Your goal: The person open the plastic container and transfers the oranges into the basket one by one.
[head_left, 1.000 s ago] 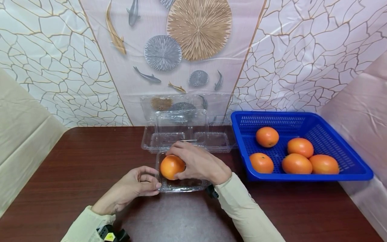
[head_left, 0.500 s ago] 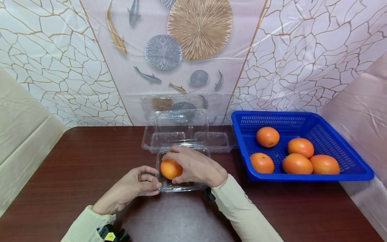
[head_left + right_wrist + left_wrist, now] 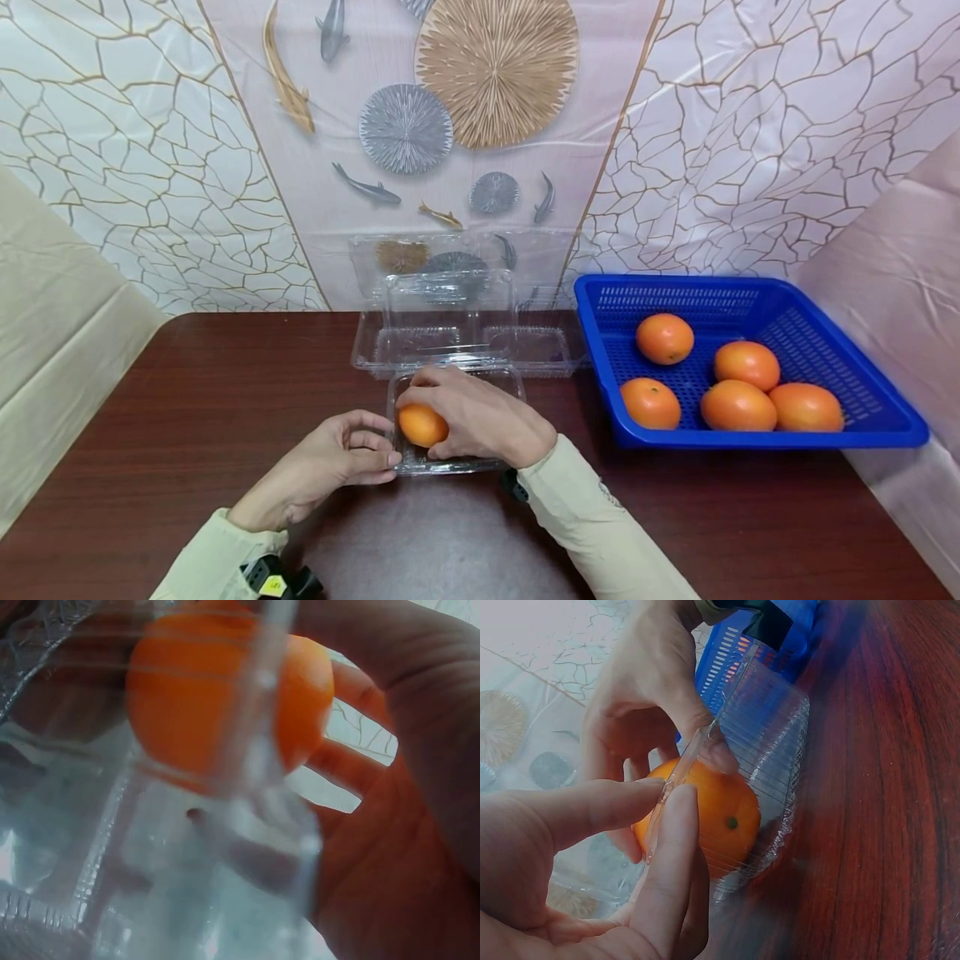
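An orange (image 3: pixel 422 425) sits low in the left part of a clear plastic clamshell box (image 3: pixel 480 467), whose lid (image 3: pixel 450 292) stands raised at the back. My right hand (image 3: pixel 480 417) grips the orange from above and the right, thumb on the near side, fingers over the far side. In the left wrist view the orange (image 3: pixel 724 817) shows through the box's ribbed wall. My left hand (image 3: pixel 330 458) pinches the box's left rim between thumb and fingers. The right wrist view has the orange (image 3: pixel 187 697) partly behind the box rim, with the right fingers curved around it.
A blue basket (image 3: pixel 885 400) at the right holds several oranges (image 3: pixel 738 406). Another clear plastic container (image 3: pixel 540 350) stands open behind the box, near the patterned wall covering (image 3: pixel 405 129). Everything rests on a dark brown wooden table (image 3: pixel 247 367).
My right hand has moved slightly left and lower with the orange, which now sits deeper in the box's left part and is more covered by the hand. The left hand has stayed still.
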The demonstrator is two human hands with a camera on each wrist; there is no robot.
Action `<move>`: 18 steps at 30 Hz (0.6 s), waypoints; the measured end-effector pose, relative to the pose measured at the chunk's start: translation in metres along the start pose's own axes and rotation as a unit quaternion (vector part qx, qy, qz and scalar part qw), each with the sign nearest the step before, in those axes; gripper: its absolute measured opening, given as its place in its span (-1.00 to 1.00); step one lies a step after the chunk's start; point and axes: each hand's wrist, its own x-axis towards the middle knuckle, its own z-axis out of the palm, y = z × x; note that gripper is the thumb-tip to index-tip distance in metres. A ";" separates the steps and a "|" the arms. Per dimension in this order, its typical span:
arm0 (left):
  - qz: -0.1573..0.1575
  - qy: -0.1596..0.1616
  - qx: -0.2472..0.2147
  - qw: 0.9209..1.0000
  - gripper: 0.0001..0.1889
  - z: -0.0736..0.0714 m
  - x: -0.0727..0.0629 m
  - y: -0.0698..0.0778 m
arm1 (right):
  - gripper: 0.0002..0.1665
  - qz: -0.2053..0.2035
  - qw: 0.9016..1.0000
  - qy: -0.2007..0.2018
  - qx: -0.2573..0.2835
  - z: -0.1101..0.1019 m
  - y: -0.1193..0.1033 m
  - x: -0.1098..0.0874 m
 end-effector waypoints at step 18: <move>0.007 0.003 -0.002 1.000 -0.41 0.001 -0.001 0.000 | -0.34 -0.003 0.999 0.012 -0.040 0.000 0.000 -0.003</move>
